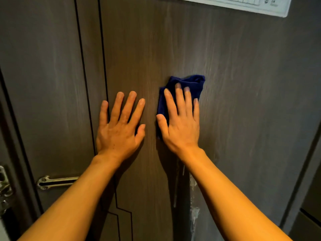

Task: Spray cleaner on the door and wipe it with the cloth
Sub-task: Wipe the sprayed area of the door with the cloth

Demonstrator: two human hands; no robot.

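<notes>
The big dark brown door (234, 84) fills almost the whole picture, and thin black lines run down it on the left side. My two bare arms reach up from the bottom of the frame to the middle. My left hand (119, 129) lies flat on the door with the fingers spread wide, so that grip is wide and holds nothing. My right hand (180, 124) is just beside it, to the right, and it also lies flat with the fingers straight. That grip is wide too, and it presses the blue cloth (189, 84) against the door. The cloth is under my right palm and fingers, near the middle of the picture, and its crumpled top pokes out above my fingertips. A bit of it also shows to the left of my thumb. Below my right wrist, white wet streaks (193, 211) run down the door toward the bottom of the frame. A white paper sign (271, 6) sticks on the door in the upper right corner. A shiny metal latch bar (55, 182) sits in the lower left, and more shiny metal (4, 186) is at the left edge, too blurry for me to tell what it is.
</notes>
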